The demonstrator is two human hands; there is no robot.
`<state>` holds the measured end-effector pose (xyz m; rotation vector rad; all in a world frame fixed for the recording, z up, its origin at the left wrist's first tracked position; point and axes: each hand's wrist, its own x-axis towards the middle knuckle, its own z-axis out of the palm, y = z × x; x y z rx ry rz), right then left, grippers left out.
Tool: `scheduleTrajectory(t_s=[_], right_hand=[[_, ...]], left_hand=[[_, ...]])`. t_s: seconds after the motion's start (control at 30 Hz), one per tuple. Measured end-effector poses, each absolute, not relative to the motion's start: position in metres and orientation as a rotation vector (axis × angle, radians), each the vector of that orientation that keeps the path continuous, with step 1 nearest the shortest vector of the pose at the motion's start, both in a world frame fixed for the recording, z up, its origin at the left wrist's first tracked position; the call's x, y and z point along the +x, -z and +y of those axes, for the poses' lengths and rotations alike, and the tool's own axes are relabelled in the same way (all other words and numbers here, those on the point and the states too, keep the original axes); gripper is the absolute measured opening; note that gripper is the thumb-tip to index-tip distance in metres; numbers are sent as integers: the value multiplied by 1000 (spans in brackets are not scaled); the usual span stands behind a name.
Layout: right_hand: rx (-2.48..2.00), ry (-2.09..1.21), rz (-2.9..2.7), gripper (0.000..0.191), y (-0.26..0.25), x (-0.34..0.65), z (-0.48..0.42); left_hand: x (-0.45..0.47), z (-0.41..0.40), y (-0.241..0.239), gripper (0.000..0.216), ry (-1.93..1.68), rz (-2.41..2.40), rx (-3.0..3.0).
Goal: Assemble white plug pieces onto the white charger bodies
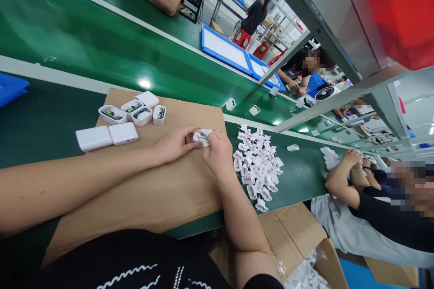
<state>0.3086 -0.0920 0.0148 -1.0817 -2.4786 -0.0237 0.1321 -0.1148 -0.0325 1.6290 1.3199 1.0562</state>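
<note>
My left hand [178, 142] and my right hand [219, 151] meet over a brown cardboard sheet [162, 194], both pinched on one small white plastic part [200, 137]. Just right of my hands lies a pile of several similar white parts [259, 167] on the green bench. At the sheet's far left corner stand several open white casings [134, 113] showing their insides, and two closed white cases [106, 136] lie beside them.
A green conveyor belt [101, 40] runs beyond the sheet, carrying loose white casings [230, 104] and blue trays [225, 49]. A neighbour's arms [346, 176] work at the right. An open cardboard box [305, 253] with plastic bagging sits below the bench edge.
</note>
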Motion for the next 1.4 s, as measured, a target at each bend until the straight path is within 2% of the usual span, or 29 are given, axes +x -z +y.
scheduleTrajectory(t_s=[0.1, 0.23, 0.33, 0.4, 0.47, 0.57, 0.63, 0.7, 0.83, 0.9, 1.0, 1.07, 1.17, 1.27, 1.4], right_hand=[[-1159, -40, -2457, 25, -20, 305, -94], [-1240, -228, -2361, 29, -17, 303, -93], [-1165, -534, -2216, 27, -8, 311, -84], [-1169, -630, -2108, 35, -3, 322, -73], [-1373, -455, -2057, 42, -2, 336, -61], [-1923, -53, -2054, 36, -5, 356, -47], [-2187, 39, -2073, 32, -7, 367, -42], [-2256, 40, -2084, 33, -7, 375, -40], [-2186, -40, -2011, 32, -7, 385, -38], [-2118, -76, -1970, 30, -8, 387, -38], [-1898, -114, -1896, 40, -8, 384, -40], [-1664, -233, -1841, 47, -6, 377, -43], [-1322, -578, -1772, 46, 4, 360, -49], [-1150, -914, -1707, 41, 18, 342, -53], [-1193, -1042, -1687, 33, 29, 332, -53]], left_hand=[[132, -115, 35, 35, -1050, 1334, 1789], [131, -116, 28, 29, -947, 1422, 1988], [129, -111, 8, 27, -726, 1483, 1997], [127, -98, -11, 24, -516, 1547, 1980], [121, -74, -30, 24, -413, 1640, 1995], [105, -25, -45, 31, -406, 1880, 1986], [90, 9, -46, 35, -383, 2056, 1890], [74, 35, -42, 40, -375, 2182, 1804], [49, 58, -37, 54, -317, 2281, 1707], [46, 59, -39, 70, -302, 2356, 1655], [57, 56, -44, 96, -464, 2457, 1906], [71, 56, -44, 99, -518, 2273, 2283], [95, 61, -38, 104, -291, 1813, 2502], [109, 69, -32, 95, -155, 1662, 2404], [108, 71, -40, 51, -157, 1689, 2364]])
